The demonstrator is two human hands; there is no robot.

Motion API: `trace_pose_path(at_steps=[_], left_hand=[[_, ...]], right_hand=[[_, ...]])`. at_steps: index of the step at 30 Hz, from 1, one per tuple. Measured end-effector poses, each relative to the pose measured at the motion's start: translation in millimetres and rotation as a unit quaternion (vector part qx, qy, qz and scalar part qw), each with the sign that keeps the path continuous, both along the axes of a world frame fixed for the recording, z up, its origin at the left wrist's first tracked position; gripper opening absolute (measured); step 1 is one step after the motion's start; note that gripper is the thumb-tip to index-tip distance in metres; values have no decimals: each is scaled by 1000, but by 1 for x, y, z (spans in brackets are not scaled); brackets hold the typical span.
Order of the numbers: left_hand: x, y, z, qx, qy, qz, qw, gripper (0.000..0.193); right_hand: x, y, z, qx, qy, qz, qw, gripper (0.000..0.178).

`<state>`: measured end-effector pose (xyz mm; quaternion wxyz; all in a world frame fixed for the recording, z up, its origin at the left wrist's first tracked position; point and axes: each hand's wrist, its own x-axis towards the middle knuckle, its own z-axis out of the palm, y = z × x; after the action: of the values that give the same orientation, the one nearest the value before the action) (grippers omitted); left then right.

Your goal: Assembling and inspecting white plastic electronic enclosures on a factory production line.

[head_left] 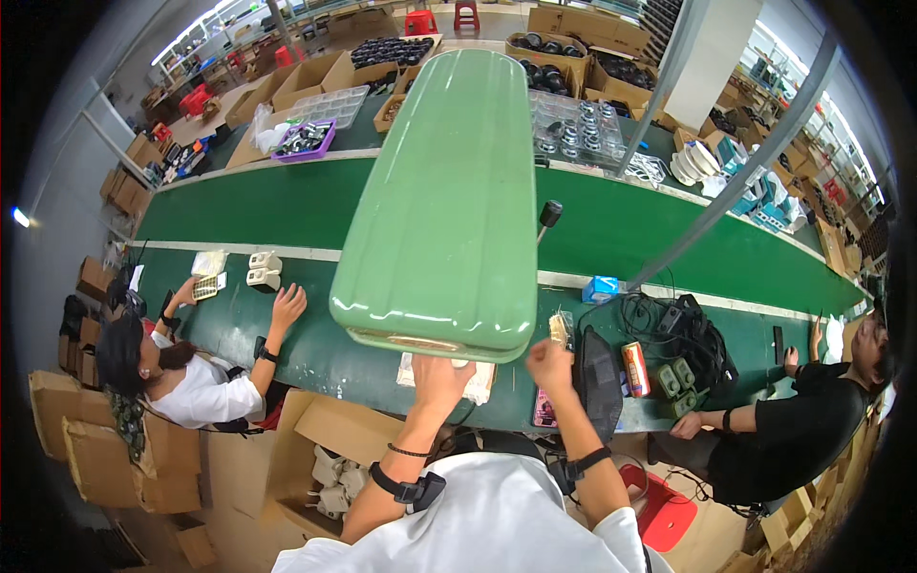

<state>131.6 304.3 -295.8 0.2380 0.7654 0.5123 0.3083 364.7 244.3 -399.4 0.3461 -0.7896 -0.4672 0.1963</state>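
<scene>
A large green machine housing point(444, 201) stands right before me and covers much of the bench. A lever with a black knob point(549, 214) sticks out on its right. My left hand point(439, 384) reaches to the housing's front edge; its fingertips are hidden beneath it, and a small whitish bit shows beside them. Below that hand lie pale papers or packets point(476, 384). My right hand point(551, 367) is closed, just right of the housing's front corner; whatever it holds, if anything, is hidden. Near it lie a pink-cased phone point(543, 411) and a clear packet point(561, 329).
On the right are a dark bag point(600, 382), an orange-red tube point(635, 369), green socket-like parts point(677, 378) and black cables point(659, 315). Co-workers point(215, 382) sit at both sides. A carton of white parts point(304, 430) stands low left, a red stool point(667, 511) low right.
</scene>
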Motion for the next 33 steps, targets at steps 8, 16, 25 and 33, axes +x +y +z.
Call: trace_pose_path(at_steps=[8,16,25,33], left_hand=[[-32,-17,77,27,124,-63,990,55],[-73,-30,47,-595,-470,33,651,61],[-79,-57,62,-548,-544,29,634,63],[-81,-108,190,-50,-102,-224,968,96]], right_hand=[[-46,-11,-94,-211,-84,52,973,55],[-2,-9,-63,-160,-10,-8,987,20],[50,-41,106,218,352,-147,898,27],[-53,-103,267,369,423,-31,827,18]])
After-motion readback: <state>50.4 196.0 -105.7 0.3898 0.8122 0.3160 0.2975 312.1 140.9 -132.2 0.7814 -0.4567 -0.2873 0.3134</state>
